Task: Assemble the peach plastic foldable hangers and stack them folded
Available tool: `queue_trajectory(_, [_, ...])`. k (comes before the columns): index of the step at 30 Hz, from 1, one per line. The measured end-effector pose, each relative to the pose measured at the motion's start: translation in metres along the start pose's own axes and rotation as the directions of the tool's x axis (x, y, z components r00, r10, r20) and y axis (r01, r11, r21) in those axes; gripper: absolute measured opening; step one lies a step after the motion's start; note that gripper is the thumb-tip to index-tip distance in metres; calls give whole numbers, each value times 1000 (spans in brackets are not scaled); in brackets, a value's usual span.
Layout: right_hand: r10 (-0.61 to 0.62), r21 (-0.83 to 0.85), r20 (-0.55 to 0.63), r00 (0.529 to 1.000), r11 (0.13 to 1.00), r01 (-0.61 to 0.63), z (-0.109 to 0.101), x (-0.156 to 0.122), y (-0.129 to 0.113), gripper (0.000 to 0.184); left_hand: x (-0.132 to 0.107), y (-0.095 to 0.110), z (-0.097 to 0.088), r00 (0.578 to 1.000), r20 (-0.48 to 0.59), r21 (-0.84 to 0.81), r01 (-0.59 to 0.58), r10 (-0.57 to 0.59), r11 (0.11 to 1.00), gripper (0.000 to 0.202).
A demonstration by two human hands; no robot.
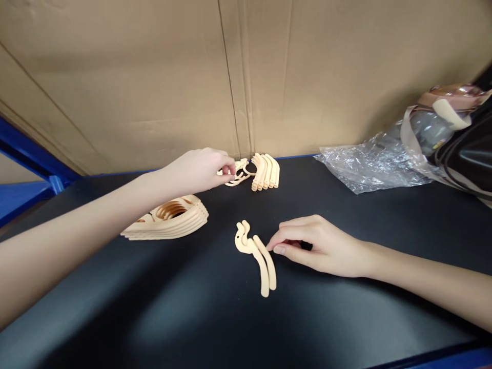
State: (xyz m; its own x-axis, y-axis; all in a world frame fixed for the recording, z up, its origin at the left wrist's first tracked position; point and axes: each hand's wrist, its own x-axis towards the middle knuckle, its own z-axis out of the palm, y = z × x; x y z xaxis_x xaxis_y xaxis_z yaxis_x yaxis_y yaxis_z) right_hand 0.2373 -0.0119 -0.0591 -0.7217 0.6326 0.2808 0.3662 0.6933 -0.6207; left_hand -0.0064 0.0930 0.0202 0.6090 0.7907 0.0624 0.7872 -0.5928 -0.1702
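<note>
My left hand (200,169) reaches to the back of the black table (154,307) and pinches a cream plastic hook piece (239,174) from a small loose pile. Right beside that pile stands a row of curved cream plastic arms (266,171). My right hand (319,245) rests on the table near the middle, fingers curled, their tips touching two cream curved pieces (257,256) that lie side by side. A stack of cream hanger-like frames (171,219) lies under my left forearm.
A brown cardboard wall (154,77) closes off the back of the table. At the right lie a crumpled clear plastic bag (369,164) and a dark bag with a pink bottle (449,118). A blue frame (31,154) shows at the left.
</note>
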Motion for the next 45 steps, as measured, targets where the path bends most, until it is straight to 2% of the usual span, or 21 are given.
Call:
queue_trajectory(6, [-1,20,9,1000,1000,1,0,0,0,24,34,2,14,997,16,47,-75,74,996,27])
queue_trajectory(11, [-19,5,6,1000,1000,19,0,-1,1,23,57,5,23,988,48,67,-150,147,986,20])
queue_trajectory(15, [-24,2,6,1000,1000,24,0,0,2,23,67,8,25,983,61,79,-179,174,981,16])
queue_trajectory(21, [-25,3,15,1000,1000,25,-1,0,2,24,69,12,22,975,65,140,-221,214,965,13])
queue_trajectory(28, [-21,5,18,1000,1000,21,-1,0,1,24,59,18,15,957,80,277,-289,278,916,13])
queue_trajectory(35, [-28,-9,10,1000,1000,28,0,1,1,24,51,25,13,934,119,385,-357,338,851,30])
queue_trajectory(45, [-24,-14,16,1000,1000,24,1,0,3,24,51,22,12,920,98,512,-373,379,774,35])
